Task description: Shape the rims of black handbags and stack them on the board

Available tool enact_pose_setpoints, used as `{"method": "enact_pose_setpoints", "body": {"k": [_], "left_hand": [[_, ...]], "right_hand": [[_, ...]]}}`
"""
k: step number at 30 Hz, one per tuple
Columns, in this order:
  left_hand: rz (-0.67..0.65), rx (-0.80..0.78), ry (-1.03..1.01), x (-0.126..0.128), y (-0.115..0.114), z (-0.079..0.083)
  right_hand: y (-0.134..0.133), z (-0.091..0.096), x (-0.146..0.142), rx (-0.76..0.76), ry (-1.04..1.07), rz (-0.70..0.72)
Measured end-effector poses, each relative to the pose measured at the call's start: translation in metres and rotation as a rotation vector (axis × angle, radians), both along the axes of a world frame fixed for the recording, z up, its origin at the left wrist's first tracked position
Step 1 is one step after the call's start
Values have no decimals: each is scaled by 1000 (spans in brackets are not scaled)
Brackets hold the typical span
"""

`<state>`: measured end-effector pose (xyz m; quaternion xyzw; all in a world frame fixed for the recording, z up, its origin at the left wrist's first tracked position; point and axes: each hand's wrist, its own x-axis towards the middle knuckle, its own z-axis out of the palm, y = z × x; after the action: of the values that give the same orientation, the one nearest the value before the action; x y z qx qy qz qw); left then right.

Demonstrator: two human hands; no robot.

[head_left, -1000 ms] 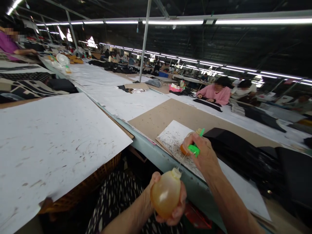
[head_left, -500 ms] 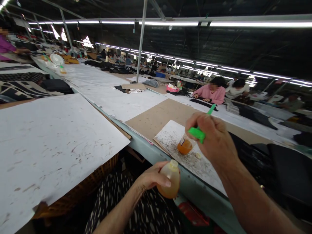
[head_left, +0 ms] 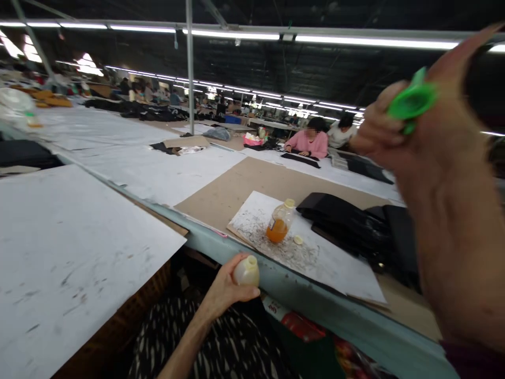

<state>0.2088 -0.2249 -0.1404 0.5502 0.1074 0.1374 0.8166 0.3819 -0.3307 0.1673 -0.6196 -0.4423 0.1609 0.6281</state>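
My left hand [head_left: 225, 288] is low, in front of the table's edge, with its fingers wrapped round a pale yellowish plastic bottle [head_left: 246, 270]. My right hand [head_left: 430, 152] is raised close to the camera at the upper right and pinches a green plastic piece [head_left: 412, 100]. On a stained white sheet [head_left: 335, 266] on the table stands a small bottle with orange liquid [head_left: 279, 223]. A small pale cap [head_left: 298, 239] lies just to its right. Neither hand touches that bottle.
Folded black fabric [head_left: 355, 223] lies right of the sheet on a brown board [head_left: 236, 192]. A large white paper [head_left: 67, 252] covers the table to my left. A person in pink [head_left: 310, 143] and others work at tables farther back. A metal post [head_left: 191, 68] rises behind.
My right hand has lifted with the green piece from the orange bottle up towards the camera. My left hand has drawn the pale bottle lower and to the left. The view has swung right.
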Motion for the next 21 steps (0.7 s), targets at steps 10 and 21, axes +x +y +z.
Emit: {"method": "enact_pose_setpoints", "body": {"k": [10,21], "left_hand": [[18,53,109,-6,-3,-10],[17,38,167,9,-19,-10]], "right_hand": [[-82,-256,94,-850,-96,-484],[-87,-307,115,-1185,-331,-560]]}}
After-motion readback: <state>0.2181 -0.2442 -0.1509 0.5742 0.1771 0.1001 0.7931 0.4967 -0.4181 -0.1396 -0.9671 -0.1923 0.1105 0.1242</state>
